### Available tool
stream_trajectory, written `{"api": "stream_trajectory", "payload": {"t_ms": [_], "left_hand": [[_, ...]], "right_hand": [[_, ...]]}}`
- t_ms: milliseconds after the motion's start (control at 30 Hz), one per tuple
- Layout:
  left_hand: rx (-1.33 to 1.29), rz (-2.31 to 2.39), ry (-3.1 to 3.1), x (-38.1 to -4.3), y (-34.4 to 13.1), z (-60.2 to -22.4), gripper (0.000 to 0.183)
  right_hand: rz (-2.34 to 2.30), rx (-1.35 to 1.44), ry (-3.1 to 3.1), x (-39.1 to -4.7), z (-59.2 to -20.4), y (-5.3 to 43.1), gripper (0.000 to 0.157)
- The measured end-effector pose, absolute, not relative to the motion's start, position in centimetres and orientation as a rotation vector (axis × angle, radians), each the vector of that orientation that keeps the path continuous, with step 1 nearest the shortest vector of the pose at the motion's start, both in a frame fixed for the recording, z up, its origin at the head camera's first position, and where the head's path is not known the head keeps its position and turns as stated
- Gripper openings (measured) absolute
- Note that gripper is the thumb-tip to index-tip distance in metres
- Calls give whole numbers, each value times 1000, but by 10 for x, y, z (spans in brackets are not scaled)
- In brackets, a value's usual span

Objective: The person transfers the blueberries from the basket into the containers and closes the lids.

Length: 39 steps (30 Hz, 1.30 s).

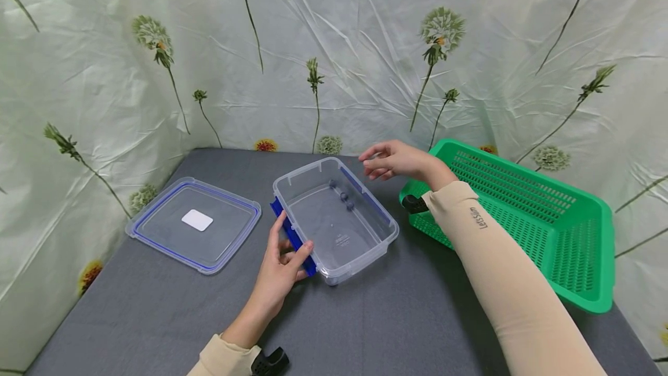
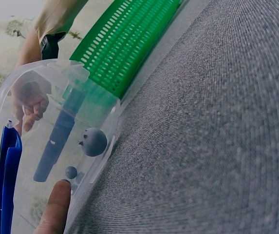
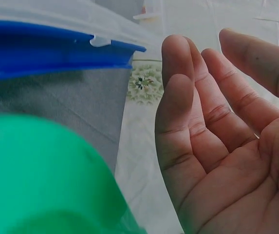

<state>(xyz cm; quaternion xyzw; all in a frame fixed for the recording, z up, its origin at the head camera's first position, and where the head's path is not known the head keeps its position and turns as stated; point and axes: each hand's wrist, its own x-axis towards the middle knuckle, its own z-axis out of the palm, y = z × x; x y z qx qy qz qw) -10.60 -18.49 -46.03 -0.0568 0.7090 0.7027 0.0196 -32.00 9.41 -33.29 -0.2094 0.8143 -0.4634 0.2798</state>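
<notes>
A clear plastic food container (image 1: 334, 231) with blue side latches stands uncovered in the middle of the cloth. My left hand (image 1: 279, 271) grips its left side, the thumb at the rim and the fingers by the blue latch (image 1: 292, 234). Several blueberries (image 1: 342, 196) lie inside along the right side; they show through the plastic in the left wrist view, one blueberry (image 2: 94, 142) looking largest. Beyond the container's far right corner hovers my right hand (image 1: 394, 161), fingers loosely bent and nothing in them. Its palm and fingers (image 3: 176, 107) appear bare in the right wrist view.
A clear lid (image 1: 167, 237) with a blue seal and a white label lies flat at left. At right stands a green perforated basket (image 1: 579, 199), partly behind my right forearm. Grey cloth (image 1: 360, 318) covers the table, and a flower-print curtain (image 1: 365, 45) hangs behind.
</notes>
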Motion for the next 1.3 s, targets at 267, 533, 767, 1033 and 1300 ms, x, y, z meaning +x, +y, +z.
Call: {"api": "stream_trajectory", "payload": {"t_ms": [267, 533, 767, 1033, 1300], "left_hand": [[-170, 2192, 2198, -105, -184, -460, 91], [-177, 2192, 2192, -107, -184, -462, 91], [-201, 2179, 2195, -108, -185, -464, 89], [-199, 2177, 2192, -107, -185, -462, 90], [-181, 2167, 2208, -107, -185, -462, 90]], "right_hand": [[-1250, -531, 2202, -320, -328, 109, 41], [-1279, -500, 2229, -319, -326, 131, 40], [-1307, -482, 2232, -319, -326, 151, 40], [-1309, -463, 2245, -318, -327, 171, 40], [-1339, -411, 2251, -319, -333, 195, 46]]}}
